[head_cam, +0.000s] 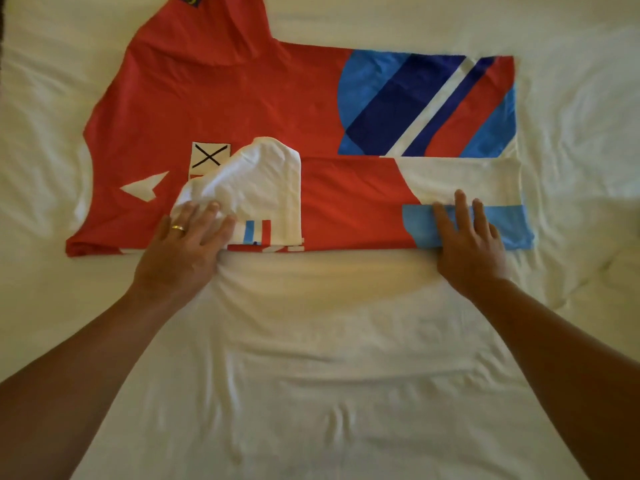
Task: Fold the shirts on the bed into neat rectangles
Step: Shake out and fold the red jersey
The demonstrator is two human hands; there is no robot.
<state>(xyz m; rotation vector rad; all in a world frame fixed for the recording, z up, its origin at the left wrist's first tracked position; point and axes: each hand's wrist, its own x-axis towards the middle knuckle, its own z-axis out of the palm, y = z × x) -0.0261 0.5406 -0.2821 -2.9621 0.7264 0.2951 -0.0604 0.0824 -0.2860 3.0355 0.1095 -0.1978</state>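
Observation:
A red shirt (242,109) with blue, navy and white graphics lies spread sideways on the bed, collar end to the left, hem to the right. Its near long side is folded over onto the body, giving a straight near edge. A white sleeve (263,181) lies folded on top of that flap. My left hand (187,244) rests flat on the sleeve's crumpled left end, fingers spread, a ring on one finger. My right hand (467,237) presses flat on the light blue and white patch near the hem, fingers straight. The far sleeve (207,26) sticks out at the top.
A white bedsheet (311,358), wrinkled, covers the bed on all sides of the shirt. Wide stretches of sheet lie between me and the shirt's near edge, and to its right.

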